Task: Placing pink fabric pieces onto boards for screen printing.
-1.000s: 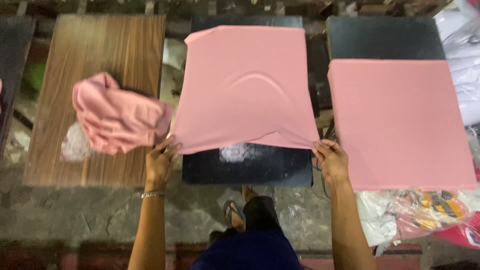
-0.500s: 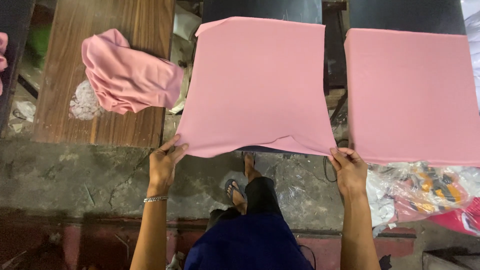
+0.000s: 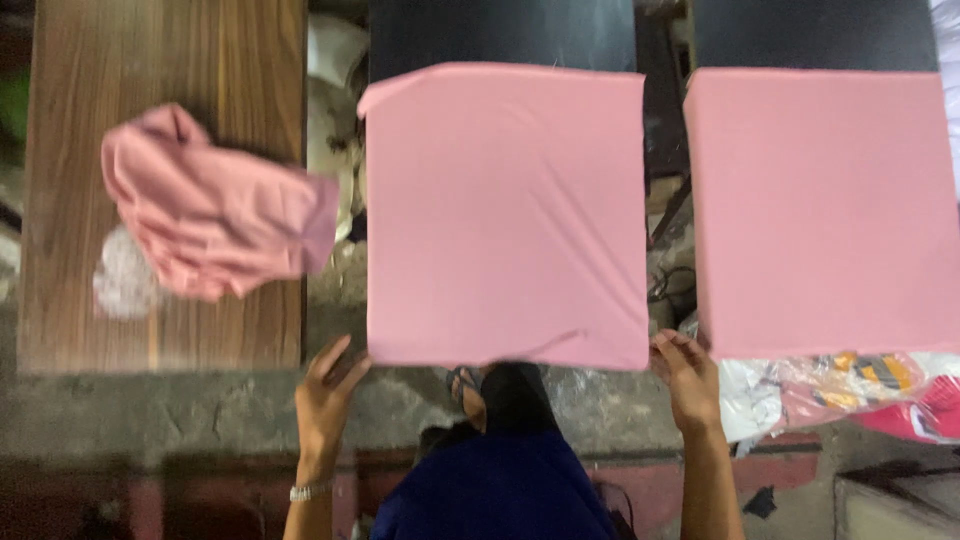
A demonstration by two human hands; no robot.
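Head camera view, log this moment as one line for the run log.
left hand: open, below corner of middle pink cloth | right hand: at its other near corner | cloth: flat on black board

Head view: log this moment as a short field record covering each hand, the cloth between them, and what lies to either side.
left hand: open, fingers spread at the near left corner of the flat pink cloth, no clear grip
right hand: at the near right corner of that cloth; grip cannot be told
flat pink cloth: spread smooth over the dark rectangular board, near edge overhanging
left side: crumpled pink garment on the brown wooden board
right side: second flat pink cloth on another dark board
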